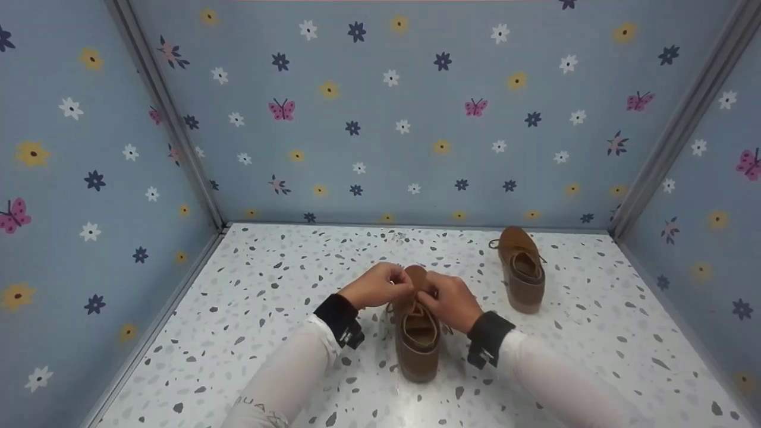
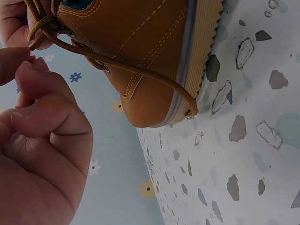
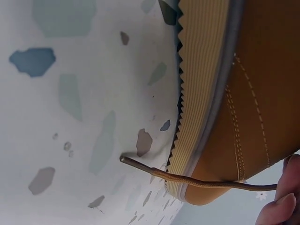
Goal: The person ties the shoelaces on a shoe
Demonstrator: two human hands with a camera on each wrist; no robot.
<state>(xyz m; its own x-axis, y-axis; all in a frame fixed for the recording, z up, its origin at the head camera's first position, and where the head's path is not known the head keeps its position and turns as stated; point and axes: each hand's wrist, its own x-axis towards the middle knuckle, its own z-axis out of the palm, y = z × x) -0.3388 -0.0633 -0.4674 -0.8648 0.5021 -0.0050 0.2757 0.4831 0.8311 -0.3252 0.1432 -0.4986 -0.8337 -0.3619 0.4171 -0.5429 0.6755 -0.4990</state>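
A brown lace-up shoe (image 1: pixel 418 364) stands on the speckled surface with its toe pointing away from me. Over its front, my left hand (image 1: pixel 379 285) and right hand (image 1: pixel 455 300) meet at the lacing. In the left wrist view, the curled fingertips of the left hand (image 2: pixel 44 136) pinch at a brown shoelace (image 2: pixel 140 70), which crosses at the knot area and trails down to the sole. Fingers of the right hand (image 3: pixel 282 199) hold the lace on the other side, where its tipped end hangs past the sole. Exact fingertip contact is partly hidden.
A matching brown shoe (image 1: pixel 526 294) stands farther back on the right, its laces loose at both sides. White speckled tabletop (image 1: pixel 267 356) lies under both shoes. Blue panels (image 1: pixel 380 119) with flowers and butterflies enclose the back and sides, joined by metal corner posts (image 1: pixel 166 113).
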